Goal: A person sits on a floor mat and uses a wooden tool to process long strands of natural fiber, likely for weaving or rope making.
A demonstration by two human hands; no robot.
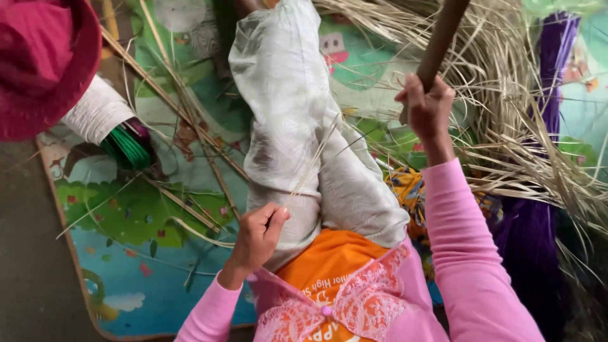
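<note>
My right hand (427,109) is shut around a brown wooden stick (441,39) that slants up to the top edge, over a pile of dry pale straw strips (506,95). My left hand (256,235) rests on my knee with its fingers pinched on a thin straw strand (313,161) that runs up across my light grey trouser leg (285,107). Pink sleeves cover both my arms, and an orange shirt shows under the pink top.
A colourful play mat (133,253) lies on the grey floor (25,253), with loose straw strips across it. Another person in a dark pink hat (44,63) sits at the top left, holding green strands (130,149). A purple bundle (557,69) stands at the right.
</note>
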